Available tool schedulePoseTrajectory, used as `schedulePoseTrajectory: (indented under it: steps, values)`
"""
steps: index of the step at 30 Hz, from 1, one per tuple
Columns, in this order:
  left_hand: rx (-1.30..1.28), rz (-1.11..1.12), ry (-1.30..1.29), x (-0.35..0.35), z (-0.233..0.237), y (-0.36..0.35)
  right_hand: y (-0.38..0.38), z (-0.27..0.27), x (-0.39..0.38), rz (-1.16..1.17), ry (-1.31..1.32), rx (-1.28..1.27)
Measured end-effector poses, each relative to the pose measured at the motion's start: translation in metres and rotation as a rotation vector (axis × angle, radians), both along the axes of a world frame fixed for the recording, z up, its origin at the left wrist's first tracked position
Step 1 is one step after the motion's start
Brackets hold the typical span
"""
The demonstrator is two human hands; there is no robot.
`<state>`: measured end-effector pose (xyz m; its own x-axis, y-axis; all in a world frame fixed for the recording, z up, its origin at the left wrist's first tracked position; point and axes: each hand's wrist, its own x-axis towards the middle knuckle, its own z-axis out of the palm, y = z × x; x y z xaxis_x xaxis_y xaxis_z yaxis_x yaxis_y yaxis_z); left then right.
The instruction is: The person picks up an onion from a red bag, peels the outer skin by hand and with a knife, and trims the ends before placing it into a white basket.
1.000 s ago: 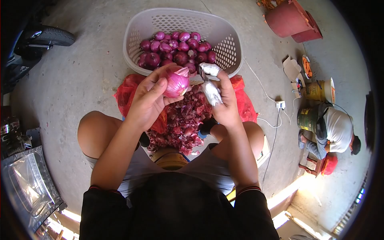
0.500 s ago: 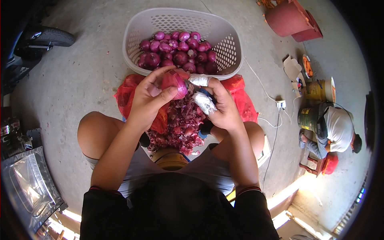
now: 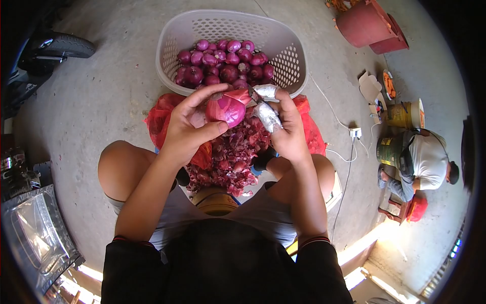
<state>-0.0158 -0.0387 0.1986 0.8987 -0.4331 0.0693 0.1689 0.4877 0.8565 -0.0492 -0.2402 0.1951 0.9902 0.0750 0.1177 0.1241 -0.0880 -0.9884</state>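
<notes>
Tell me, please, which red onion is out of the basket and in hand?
The paler onion gripped in the left hand, with the right hand's wrapped fingers at its top; the other onions all lie in the white basket.

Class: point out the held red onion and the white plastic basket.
Half-peeled red onion point(image 3: 228, 111): head view, its shiny peeled side.
White perforated plastic basket point(image 3: 167, 50): head view, left wall.

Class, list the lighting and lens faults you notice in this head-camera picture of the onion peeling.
Head view: strong fisheye distortion bends the basket rim and blackens the corners. Head view: sunlight burns out a floor strip at lower right. Head view: the wrapped fingers glare white, while the onion in the left hand is sharp.
</notes>
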Motion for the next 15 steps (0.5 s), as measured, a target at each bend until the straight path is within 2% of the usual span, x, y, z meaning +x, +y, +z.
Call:
schedulePoseTrajectory:
  steps: [4, 8, 13, 15]
  values:
    - [0.005, 0.022, -0.038, 0.000, 0.000, 0.000, -0.003, 0.010, 0.001, 0.048, 0.049, -0.024]
    - [0.048, 0.032, -0.071, 0.000, 0.000, 0.000, -0.005, 0.018, -0.005, 0.121, 0.132, 0.093]
    - [0.037, -0.038, 0.015, 0.000, -0.002, 0.002, 0.002, 0.023, -0.004, 0.215, 0.279, -0.004]
    - [0.002, -0.058, 0.089, -0.002, -0.001, -0.002, 0.005, 0.004, -0.002, 0.213, 0.087, 0.006]
